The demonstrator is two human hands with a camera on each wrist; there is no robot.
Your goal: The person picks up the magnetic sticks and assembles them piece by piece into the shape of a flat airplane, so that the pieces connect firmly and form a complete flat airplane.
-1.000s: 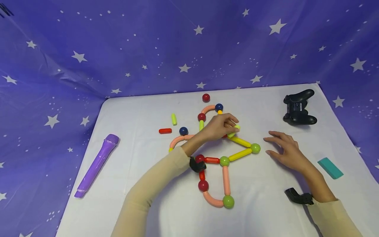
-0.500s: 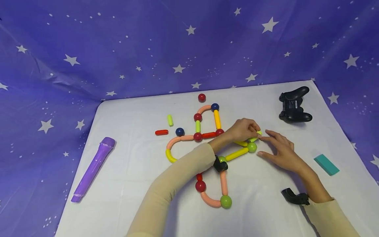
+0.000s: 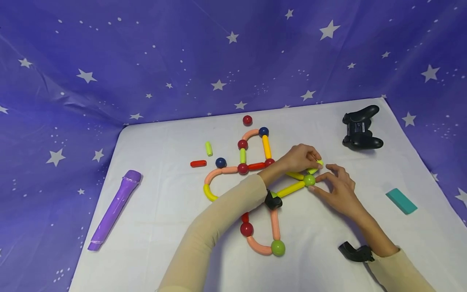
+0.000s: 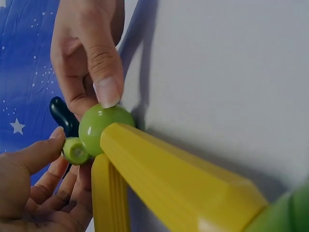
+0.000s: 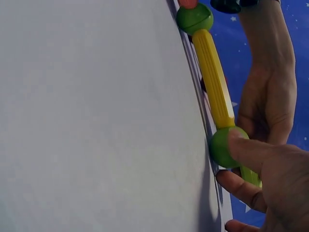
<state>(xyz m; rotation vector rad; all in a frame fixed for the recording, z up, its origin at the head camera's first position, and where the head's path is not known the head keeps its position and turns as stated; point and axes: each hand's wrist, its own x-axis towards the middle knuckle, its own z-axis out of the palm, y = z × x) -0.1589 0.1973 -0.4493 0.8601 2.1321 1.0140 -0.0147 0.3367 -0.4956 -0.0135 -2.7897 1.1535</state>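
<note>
My left hand (image 3: 300,157) pinches a short lime-green magnetic stick (image 4: 76,151) by its side, close against a green magnetic ball (image 3: 309,180). Thumb and fingers of my right hand (image 3: 339,188) hold that ball; in the right wrist view the thumb lies on it. Two yellow sticks (image 3: 292,189) meet at the ball, forming a point. They belong to a flat figure of sticks and balls on the table, with a red stick (image 3: 257,166), a pink curved stick (image 3: 259,246) and another green ball (image 3: 278,247). My left forearm hides the figure's middle.
Loose pieces lie beyond the figure: a red stick (image 3: 198,163), a lime stick (image 3: 208,148) and a red ball (image 3: 247,120). A purple microphone-shaped thing (image 3: 116,209) lies left. A black game controller (image 3: 361,129) and teal block (image 3: 401,200) are right.
My left hand has carried the lime-green stick rightward to the green ball at the figure's right point. My right hand has moved slightly left and taken hold of that ball.
</note>
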